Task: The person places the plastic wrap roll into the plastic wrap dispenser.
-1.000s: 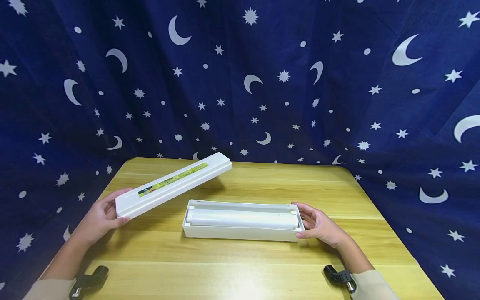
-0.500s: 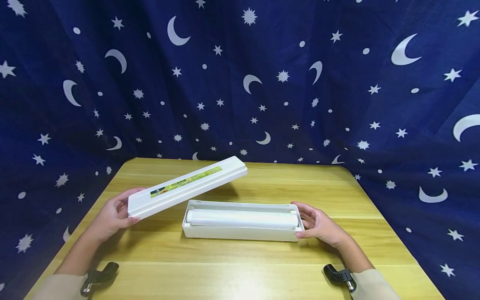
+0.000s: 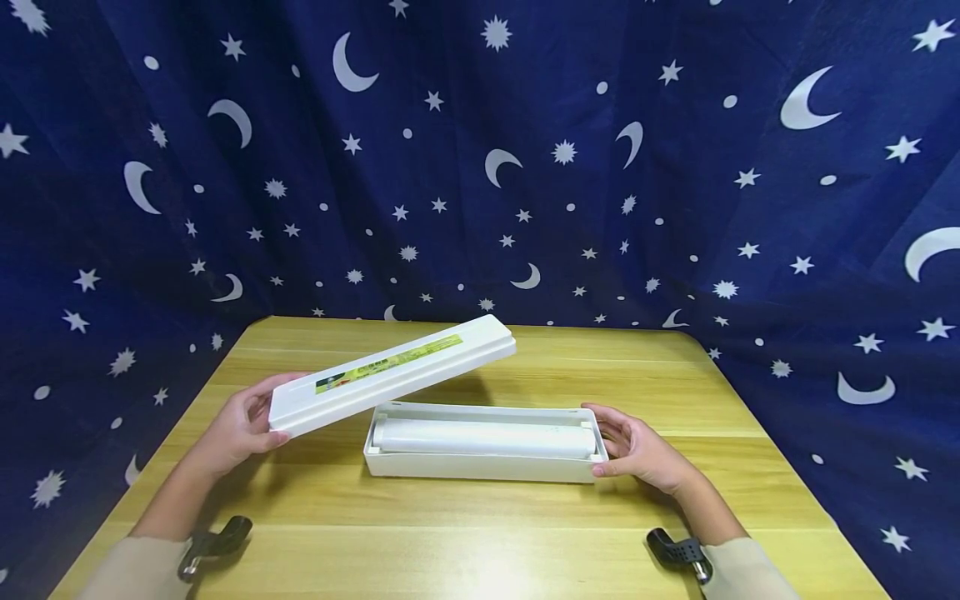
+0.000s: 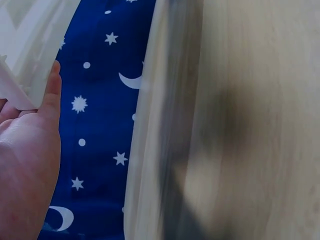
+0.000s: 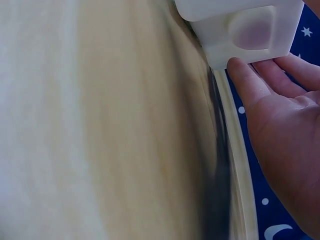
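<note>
My left hand (image 3: 236, 429) grips the left end of a long white lid (image 3: 450, 367), thumb on its front side. A yellow-green label (image 3: 390, 363) runs along the lid's top. The lid is tilted, its far right end raised, and overlaps the back left corner of a white cling film box (image 3: 480, 467) in the head view. Inside the box lies a white roll (image 3: 483, 437). Around the box's right end my right hand (image 3: 637, 454) holds on, thumb at the front corner. The right wrist view shows the box's end wall (image 5: 215, 47) beside the thumb.
The wooden table (image 3: 465, 533) carries the box near its middle. Behind it and down both sides hangs a dark blue curtain (image 3: 450, 167) with moons and stars. Black wrist mounts (image 3: 217, 542) sit at both cuffs.
My left hand has carried the lid rightward, and the lid now overlaps the box's back left corner in the head view. The right hand and the box have stayed in place.
</note>
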The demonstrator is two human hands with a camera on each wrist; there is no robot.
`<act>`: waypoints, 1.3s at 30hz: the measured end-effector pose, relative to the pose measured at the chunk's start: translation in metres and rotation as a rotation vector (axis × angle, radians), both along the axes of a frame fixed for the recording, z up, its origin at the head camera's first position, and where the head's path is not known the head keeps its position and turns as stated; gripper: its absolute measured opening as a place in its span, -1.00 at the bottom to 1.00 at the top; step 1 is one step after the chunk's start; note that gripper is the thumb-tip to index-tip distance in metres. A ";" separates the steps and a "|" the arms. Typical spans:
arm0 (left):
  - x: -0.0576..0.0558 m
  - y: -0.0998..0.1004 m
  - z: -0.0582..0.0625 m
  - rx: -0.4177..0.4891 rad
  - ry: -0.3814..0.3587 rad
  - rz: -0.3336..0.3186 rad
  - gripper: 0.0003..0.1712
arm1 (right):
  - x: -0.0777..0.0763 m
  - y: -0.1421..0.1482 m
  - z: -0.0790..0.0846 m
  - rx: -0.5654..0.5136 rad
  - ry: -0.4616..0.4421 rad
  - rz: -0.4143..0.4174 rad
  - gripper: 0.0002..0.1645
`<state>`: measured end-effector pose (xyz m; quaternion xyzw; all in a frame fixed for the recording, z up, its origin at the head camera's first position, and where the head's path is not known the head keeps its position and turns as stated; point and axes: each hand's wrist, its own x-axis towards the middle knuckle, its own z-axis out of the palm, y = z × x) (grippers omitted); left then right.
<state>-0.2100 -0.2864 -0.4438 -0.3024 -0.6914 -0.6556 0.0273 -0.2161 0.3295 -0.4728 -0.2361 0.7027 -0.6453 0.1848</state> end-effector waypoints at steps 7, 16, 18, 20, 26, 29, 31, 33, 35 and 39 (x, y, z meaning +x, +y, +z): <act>-0.003 0.009 -0.002 0.010 -0.026 -0.021 -0.13 | 0.001 0.001 -0.001 -0.003 0.001 -0.008 0.22; -0.006 0.017 -0.003 -0.008 -0.024 -0.025 -0.13 | 0.001 0.001 -0.004 -0.028 -0.002 0.001 0.22; -0.007 0.019 -0.003 -0.016 -0.031 -0.032 -0.13 | 0.001 0.002 -0.004 -0.039 -0.009 0.004 0.22; -0.008 0.021 -0.003 -0.024 -0.038 -0.040 -0.14 | 0.001 0.002 -0.004 -0.047 -0.014 0.007 0.22; -0.010 0.027 -0.003 -0.022 -0.045 -0.058 -0.13 | 0.000 0.003 -0.002 -0.037 0.005 -0.002 0.18; -0.011 0.029 -0.003 -0.020 -0.050 -0.065 -0.12 | 0.000 0.004 -0.001 -0.040 0.014 -0.002 0.17; -0.012 0.031 -0.003 -0.024 -0.056 -0.073 -0.12 | 0.000 0.004 -0.001 -0.050 0.025 -0.001 0.14; -0.013 0.032 -0.003 -0.029 -0.059 -0.085 -0.12 | 0.000 0.004 0.001 -0.054 0.039 -0.006 0.10; -0.014 0.034 -0.004 -0.032 -0.063 -0.101 -0.13 | -0.001 0.002 0.003 -0.052 0.053 -0.013 0.06; -0.016 0.037 -0.003 -0.041 -0.072 -0.127 -0.13 | -0.003 -0.001 0.013 -0.020 0.113 -0.031 0.00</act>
